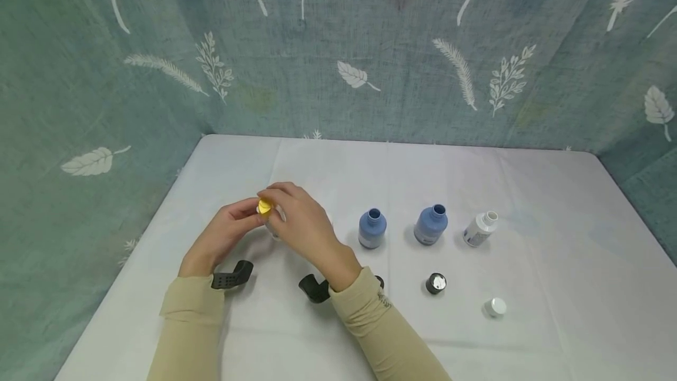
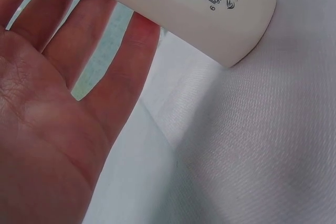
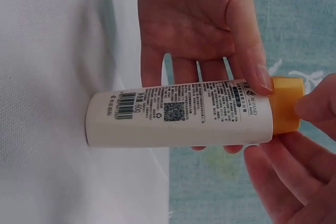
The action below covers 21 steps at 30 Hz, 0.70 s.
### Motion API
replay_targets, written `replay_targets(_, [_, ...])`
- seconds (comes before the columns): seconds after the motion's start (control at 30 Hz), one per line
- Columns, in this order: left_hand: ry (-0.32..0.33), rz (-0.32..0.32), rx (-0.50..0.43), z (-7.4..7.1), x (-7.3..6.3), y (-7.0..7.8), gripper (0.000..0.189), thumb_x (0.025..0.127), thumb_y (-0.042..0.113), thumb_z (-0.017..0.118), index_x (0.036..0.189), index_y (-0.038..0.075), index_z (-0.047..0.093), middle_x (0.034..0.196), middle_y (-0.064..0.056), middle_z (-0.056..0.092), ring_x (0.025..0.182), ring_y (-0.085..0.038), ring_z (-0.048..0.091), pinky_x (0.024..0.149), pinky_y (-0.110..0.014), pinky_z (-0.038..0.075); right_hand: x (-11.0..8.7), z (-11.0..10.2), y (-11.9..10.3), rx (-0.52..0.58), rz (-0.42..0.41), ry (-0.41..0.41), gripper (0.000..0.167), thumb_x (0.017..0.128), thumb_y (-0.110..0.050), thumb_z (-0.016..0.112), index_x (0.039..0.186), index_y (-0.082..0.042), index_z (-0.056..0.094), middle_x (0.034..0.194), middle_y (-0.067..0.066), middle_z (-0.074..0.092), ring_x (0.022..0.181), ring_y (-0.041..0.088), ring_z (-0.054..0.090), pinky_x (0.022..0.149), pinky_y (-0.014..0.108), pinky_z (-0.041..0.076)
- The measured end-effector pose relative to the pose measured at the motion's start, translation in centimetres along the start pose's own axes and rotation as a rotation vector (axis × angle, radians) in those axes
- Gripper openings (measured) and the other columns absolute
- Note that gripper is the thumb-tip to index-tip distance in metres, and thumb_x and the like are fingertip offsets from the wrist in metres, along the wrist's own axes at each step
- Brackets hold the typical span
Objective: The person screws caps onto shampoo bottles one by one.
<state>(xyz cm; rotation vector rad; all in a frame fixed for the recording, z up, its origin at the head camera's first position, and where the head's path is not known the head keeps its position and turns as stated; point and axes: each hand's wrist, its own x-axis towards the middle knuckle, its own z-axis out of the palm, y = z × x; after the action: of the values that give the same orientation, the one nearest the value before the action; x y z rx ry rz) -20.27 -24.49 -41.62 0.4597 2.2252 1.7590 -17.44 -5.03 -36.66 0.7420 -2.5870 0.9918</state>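
A flattened white squeeze bottle [image 3: 178,124] with printed text and a barcode has an orange-yellow cap [image 3: 286,104]. My left hand [image 1: 227,231] holds its upper part, the thumb across the front and fingers behind. From the other side my right hand [image 1: 304,222] pinches the cap between thumb and fingers. In the left wrist view, the bottle's lower end [image 2: 231,30] is close over the white cloth, and the left palm [image 2: 58,108] faces the camera. The head view shows mostly the cap [image 1: 264,207], since the right hand hides much of the bottle.
Right of the hands stand two uncapped blue bottles [image 1: 372,229] and an uncapped white bottle [image 1: 480,229]. A black cap [image 1: 436,283] and a white cap [image 1: 495,307] lie nearer on the white tablecloth [image 1: 571,287]. Another dark object is partly hidden behind the right wrist. A patterned green curtain [image 1: 338,34] borders the table.
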Motion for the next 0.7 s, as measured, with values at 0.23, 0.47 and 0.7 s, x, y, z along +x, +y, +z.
replay_targets(0.23, [-0.002, 0.021, 0.011, 0.0, 0.18, -0.32, 0.04, 0.088, 0.024, 0.057, 0.125, 0.009, 0.051, 0.126, -0.006, 0.05, 0.117, -0.018, 0.042, 0.095, -0.038, 0.033, -0.12, 0.0, 0.13, -0.01, -0.002, 0.013, 0.027, 0.086, -0.021, 0.058, 0.113, -0.02, 0.06, 0.113, -0.008, 0.052, 0.102, 0.005, 0.048, 0.079, 0.022, 0.043])
replay_targets(0.47, [-0.004, 0.005, -0.007, 0.11, 0.02, -0.21, 0.041, 0.088, 0.025, 0.057, 0.125, 0.008, 0.051, 0.126, -0.006, 0.05, 0.117, -0.018, 0.042, 0.094, -0.034, 0.034, -0.23, 0.01, 0.2, 0.005, 0.015, 0.031, 0.024, 0.086, -0.021, 0.057, 0.11, -0.02, 0.061, 0.109, -0.007, 0.051, 0.092, 0.004, 0.049, 0.073, 0.019, 0.043])
replay_targets(0.7, [-0.004, 0.008, -0.023, 0.1, 0.01, -0.13, 0.039, 0.088, 0.021, 0.057, 0.124, 0.007, 0.05, 0.124, -0.006, 0.051, 0.114, -0.019, 0.043, 0.091, -0.028, 0.037, -0.27, -0.1, 0.27, 0.008, 0.005, 0.057, 0.025, 0.085, -0.02, 0.06, 0.109, -0.02, 0.062, 0.102, -0.007, 0.05, 0.084, 0.003, 0.047, 0.068, 0.015, 0.04])
